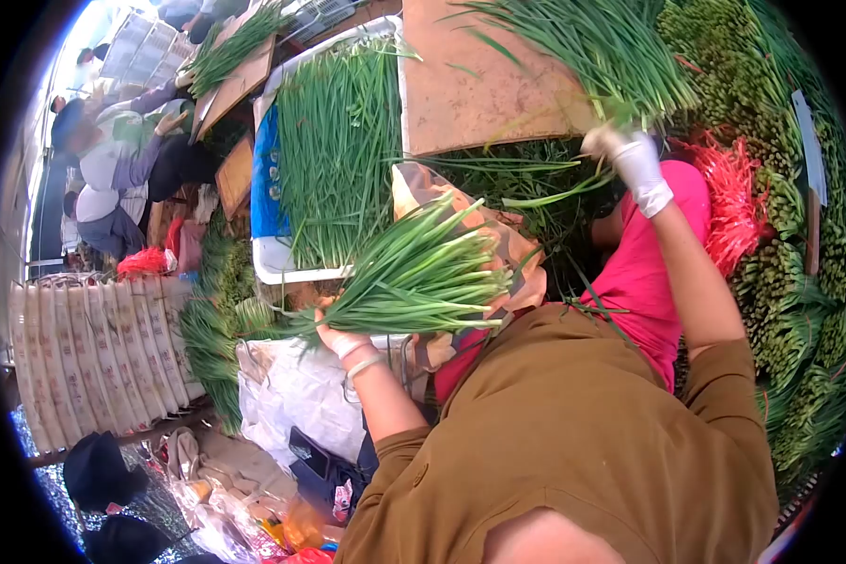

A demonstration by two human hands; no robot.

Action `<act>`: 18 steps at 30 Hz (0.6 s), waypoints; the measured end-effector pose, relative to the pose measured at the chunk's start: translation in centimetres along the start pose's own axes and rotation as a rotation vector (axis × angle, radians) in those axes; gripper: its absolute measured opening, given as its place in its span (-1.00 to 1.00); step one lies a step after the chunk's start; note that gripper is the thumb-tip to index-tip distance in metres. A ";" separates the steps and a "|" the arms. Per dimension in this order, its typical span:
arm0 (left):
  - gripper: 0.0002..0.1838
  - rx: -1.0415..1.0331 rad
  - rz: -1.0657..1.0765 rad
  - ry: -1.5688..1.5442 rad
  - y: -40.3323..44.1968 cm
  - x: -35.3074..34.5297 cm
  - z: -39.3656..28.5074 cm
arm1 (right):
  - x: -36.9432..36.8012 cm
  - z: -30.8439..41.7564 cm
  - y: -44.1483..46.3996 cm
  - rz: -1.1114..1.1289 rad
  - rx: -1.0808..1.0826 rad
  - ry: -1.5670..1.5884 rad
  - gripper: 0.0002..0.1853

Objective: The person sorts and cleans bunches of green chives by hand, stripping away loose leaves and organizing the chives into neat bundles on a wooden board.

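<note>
My left hand (343, 340), in a pale glove, is closed around the leafy end of a bunch of garlic chives (423, 273). The bunch lies across in front of my body, its pale cut ends pointing right. My right hand (630, 164), in a white glove, is at the front edge of a brown board (498, 85), close to a pile of garlic chives (602, 47) on it. Its fingers are curled and slightly blurred, with a green smear by the fingertips; what they hold is unclear. Loose stalks (559, 195) hang just below that hand.
A white crate (271, 261) packed with chives stands ahead. Stacked bundles (780, 320) and red ties (724, 211) are on my right. A white sack (287, 395) and folded stacked material (103, 357) lie left. Several co-workers (113, 179) are at the far left.
</note>
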State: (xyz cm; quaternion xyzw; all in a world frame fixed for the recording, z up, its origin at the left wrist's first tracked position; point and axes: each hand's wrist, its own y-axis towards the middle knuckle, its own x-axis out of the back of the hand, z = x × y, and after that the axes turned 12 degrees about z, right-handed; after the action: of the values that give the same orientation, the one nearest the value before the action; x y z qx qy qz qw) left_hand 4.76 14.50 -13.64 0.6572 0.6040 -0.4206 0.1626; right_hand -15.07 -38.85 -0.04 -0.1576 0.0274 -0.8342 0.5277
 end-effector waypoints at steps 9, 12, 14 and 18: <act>-0.63 0.132 -0.054 -0.062 -1.0 0.8 1.2 | -11.8 0.8 -0.6 0.325 0.315 -0.164 -0.49; -0.64 0.084 0.031 -0.092 -0.5 1.0 0.9 | -14.4 1.0 -1.2 0.495 0.150 0.106 -0.67; -0.63 0.090 0.057 -0.107 -0.7 0.5 0.6 | -13.2 1.2 -1.4 0.523 0.041 0.293 -0.76; -0.60 0.087 0.039 -0.160 -1.0 0.6 1.3 | -3.6 -1.3 1.5 -0.171 0.053 0.870 -0.80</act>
State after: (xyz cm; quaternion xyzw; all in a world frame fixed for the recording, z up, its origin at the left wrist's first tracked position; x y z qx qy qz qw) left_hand 3.29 14.19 -14.51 0.6397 0.5573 -0.4941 0.1898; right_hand -12.69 -36.49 -2.41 0.2199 0.2123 -0.8640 0.4001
